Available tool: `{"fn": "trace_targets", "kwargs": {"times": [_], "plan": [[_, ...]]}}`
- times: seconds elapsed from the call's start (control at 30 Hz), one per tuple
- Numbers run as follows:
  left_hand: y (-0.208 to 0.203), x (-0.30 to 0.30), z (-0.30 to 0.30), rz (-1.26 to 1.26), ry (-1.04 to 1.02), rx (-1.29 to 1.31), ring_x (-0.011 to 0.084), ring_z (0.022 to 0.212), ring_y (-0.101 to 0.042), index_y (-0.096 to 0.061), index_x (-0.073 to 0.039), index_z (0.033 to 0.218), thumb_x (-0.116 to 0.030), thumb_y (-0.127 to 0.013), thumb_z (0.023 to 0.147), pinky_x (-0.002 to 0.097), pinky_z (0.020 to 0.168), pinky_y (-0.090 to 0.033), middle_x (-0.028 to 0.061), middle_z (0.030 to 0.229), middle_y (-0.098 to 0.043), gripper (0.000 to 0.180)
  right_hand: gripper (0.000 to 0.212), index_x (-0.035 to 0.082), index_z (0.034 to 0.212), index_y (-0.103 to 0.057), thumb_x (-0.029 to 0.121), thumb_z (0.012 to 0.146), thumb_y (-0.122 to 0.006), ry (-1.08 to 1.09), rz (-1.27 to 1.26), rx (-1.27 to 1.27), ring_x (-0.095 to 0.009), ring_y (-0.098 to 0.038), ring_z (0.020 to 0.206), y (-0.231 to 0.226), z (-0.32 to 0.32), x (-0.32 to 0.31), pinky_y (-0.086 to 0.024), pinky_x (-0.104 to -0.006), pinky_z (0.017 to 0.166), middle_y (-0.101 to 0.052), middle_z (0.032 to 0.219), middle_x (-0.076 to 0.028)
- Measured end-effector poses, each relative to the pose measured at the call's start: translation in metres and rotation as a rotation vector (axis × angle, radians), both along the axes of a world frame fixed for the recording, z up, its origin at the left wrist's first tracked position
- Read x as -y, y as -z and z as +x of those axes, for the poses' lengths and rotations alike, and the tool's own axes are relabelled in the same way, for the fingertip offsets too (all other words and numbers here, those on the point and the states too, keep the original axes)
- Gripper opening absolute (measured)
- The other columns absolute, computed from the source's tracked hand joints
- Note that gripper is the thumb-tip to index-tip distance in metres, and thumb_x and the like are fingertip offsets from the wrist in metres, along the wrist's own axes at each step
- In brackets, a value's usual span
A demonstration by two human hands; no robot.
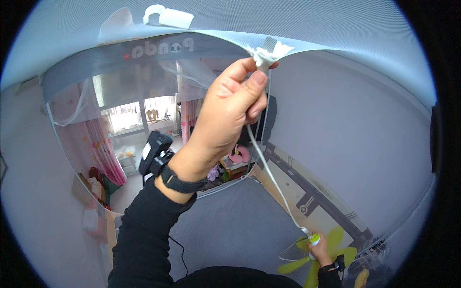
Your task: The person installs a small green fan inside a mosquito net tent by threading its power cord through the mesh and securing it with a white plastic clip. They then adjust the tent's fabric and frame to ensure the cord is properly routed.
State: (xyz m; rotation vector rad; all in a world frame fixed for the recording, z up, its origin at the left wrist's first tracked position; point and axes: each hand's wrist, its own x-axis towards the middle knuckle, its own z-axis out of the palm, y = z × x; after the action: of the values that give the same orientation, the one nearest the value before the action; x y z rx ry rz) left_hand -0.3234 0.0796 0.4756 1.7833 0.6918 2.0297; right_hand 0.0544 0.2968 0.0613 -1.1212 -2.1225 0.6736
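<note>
Hands first: the left hand (229, 113) is raised high, fingers pinched around a white cord (271, 175) right where it meets a knotted white tie (267, 54) on the edge of a mosquito net (307, 24). So that hand is clenched on the cord, just under the net's rim. There's a black strap on the wrist with a small black device (154, 152) clipped to it, and a black sleeve below that.

The right hand (321, 249) is way down low near the bottom edge, closed around the hub of a small fan with yellow-green blades (314, 261), and it wears a black wristband too. The cord runs in a long slack line from the upper hand down to that fan, so the two hands are well apart, joined by it.

Further out, the net has a grey band (144, 53) along its opening and a white plastic hook (165, 17) on top. Through the mesh you can see pink curtains (103, 144), a bright window (132, 115), a grey floor (240, 230) and a plain white wall (365, 120).
</note>
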Motion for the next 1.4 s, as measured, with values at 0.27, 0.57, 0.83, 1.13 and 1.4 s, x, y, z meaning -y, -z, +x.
{"fn": "trace_targets", "kwargs": {"times": [0.27, 0.57, 0.83, 1.13, 1.4], "plan": [[0.005, 0.018, -0.001, -0.029, -0.08, -0.029, 0.0029, 0.044, -0.03, -0.05, -0.001, 0.125, -0.026, -0.043, 0.101, 0.0167, 0.043, -0.024, -0.0042, 0.053, -0.04, 0.036, 0.043, 0.008, 0.095, -0.054, -0.004, 0.059, -0.074, -0.364, 0.045, -0.589, -0.01, -0.055, 0.077, -0.205, -0.13, 0.03, -0.047, -0.0271, 0.071, -0.056, 0.082, 0.0], [-0.005, 0.012, -0.007, -0.139, -0.154, -0.088, 0.0042, 0.044, -0.032, -0.054, -0.005, 0.099, -0.03, -0.044, 0.1, 0.017, 0.042, -0.025, 0.0004, 0.057, -0.046, 0.027, 0.064, 0.001, 0.12, -0.053, 0.007, 0.062, -0.081, -0.997, 0.184, -0.605, -0.008, -0.053, 0.083, -0.398, -0.219, 0.103, -0.044, -0.0233, 0.075, -0.056, 0.09, -0.001], [-0.01, 0.014, 0.009, -0.162, -0.185, -0.088, 0.0053, 0.043, -0.031, -0.051, -0.007, 0.087, -0.03, -0.043, 0.099, 0.0184, 0.04, -0.024, 0.002, 0.057, -0.046, 0.027, 0.073, 0.003, 0.132, -0.047, 0.003, 0.065, -0.076, -1.283, -0.065, -0.766, -0.007, -0.051, 0.078, -0.435, -0.237, 0.115, -0.042, -0.0209, 0.077, -0.055, 0.106, -0.005], [-0.027, 0.024, 0.023, -0.181, -0.327, -0.07, 0.0069, 0.036, -0.029, -0.047, -0.01, 0.077, -0.034, -0.041, 0.098, 0.0205, 0.035, -0.023, 0.0009, 0.048, -0.042, 0.032, 0.084, 0.001, 0.139, -0.039, 0.001, 0.062, -0.072, -1.234, 0.311, -0.705, -0.025, -0.034, 0.136, -0.448, -0.227, 0.105, -0.024, -0.0363, 0.113, -0.042, 0.143, -0.012], [-0.031, 0.038, 0.004, -0.302, 0.069, 0.014, 0.0081, 0.036, -0.03, -0.044, -0.011, 0.074, -0.033, -0.04, 0.097, 0.0211, 0.037, -0.027, -0.0009, 0.049, -0.043, 0.033, 0.083, 0.0, 0.141, -0.037, -0.001, 0.065, -0.071, -1.249, 0.34, -0.735, -0.025, -0.034, 0.136, -0.452, -0.242, 0.117, -0.028, -0.0346, 0.111, -0.04, 0.144, -0.013]]}}
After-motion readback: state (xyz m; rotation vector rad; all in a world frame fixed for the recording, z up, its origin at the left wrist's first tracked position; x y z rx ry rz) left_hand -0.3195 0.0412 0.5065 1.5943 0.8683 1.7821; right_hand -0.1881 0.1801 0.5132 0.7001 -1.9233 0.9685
